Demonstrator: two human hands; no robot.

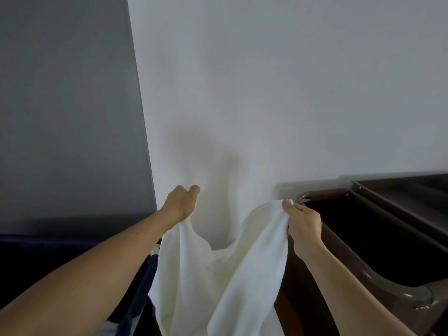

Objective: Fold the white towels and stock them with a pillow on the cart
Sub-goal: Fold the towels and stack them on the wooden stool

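Observation:
A white towel point(218, 275) hangs spread between my two raised hands, sagging in the middle and running down out of the frame. My left hand point(180, 202) grips its left top corner, fingers curled. My right hand point(301, 223) pinches the right top corner between thumb and fingers. The dark brown cart point(378, 241) with its curved metal handle point(388, 284) stands just right of my right hand. No pillow is in view.
A white wall point(266, 93) fills the view straight ahead, close behind the towel. A grey panel point(68, 105) covers the left side. Dark blue fabric point(36, 253) lies low on the left under my left arm.

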